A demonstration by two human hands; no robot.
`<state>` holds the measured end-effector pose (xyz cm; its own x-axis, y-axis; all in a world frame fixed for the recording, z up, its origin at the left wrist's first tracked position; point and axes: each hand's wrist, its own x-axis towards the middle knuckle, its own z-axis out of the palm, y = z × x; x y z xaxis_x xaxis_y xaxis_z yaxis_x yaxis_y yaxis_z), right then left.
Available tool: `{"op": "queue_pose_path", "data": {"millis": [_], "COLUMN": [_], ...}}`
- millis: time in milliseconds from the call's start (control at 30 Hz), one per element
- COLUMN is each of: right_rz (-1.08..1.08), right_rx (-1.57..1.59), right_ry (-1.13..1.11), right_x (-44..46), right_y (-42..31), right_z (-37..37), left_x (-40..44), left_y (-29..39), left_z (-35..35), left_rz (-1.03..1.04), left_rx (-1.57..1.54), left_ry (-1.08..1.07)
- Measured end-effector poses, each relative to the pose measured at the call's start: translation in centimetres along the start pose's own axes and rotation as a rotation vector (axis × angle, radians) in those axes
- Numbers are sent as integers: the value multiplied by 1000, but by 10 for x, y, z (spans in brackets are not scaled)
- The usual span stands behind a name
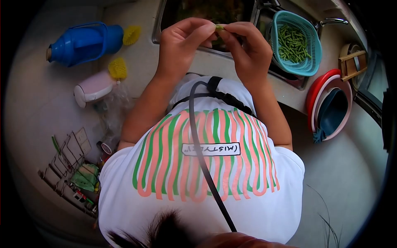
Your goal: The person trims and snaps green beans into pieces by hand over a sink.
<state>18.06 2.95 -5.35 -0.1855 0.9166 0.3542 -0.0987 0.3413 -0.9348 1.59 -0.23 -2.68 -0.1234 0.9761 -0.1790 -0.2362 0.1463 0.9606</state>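
Note:
Over the near edge of the sink (157,27), my two hands meet fingertip to fingertip. A small piece of green bean (219,27) shows between them. My left hand (184,39) is closed, thumb and index finger pinching one end. My right hand (248,45) is closed too, with its thumb and index finger on the other end. Behind the hands, the sink basin is dark, with green pieces in it that I can barely make out. To the right, a turquoise basket (316,49) holds several short pieces of green bean (292,43).
A faucet (334,21) stands beside the basket. Red and white basins (313,93) with a dark blue one (332,108) lie at the right. On the left are a blue thermos (78,43), yellow scrubbers (118,68), a pink-white kettle (94,87) and a wire rack (62,173).

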Motion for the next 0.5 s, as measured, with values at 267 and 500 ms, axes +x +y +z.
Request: {"op": "queue_pose_path", "data": {"millis": [267,500], "right_rz": [570,654], "right_rx": [995,1175], "right_ry": [80,-16], "right_x": [-13,-9], "right_y": [3,7], "right_z": [22,26], "left_x": [-17,-21], "left_y": [8,0], "left_z": [-5,-32], "left_rz": [87,125], "left_rx": [127,284], "left_ry": [-26,41]}}
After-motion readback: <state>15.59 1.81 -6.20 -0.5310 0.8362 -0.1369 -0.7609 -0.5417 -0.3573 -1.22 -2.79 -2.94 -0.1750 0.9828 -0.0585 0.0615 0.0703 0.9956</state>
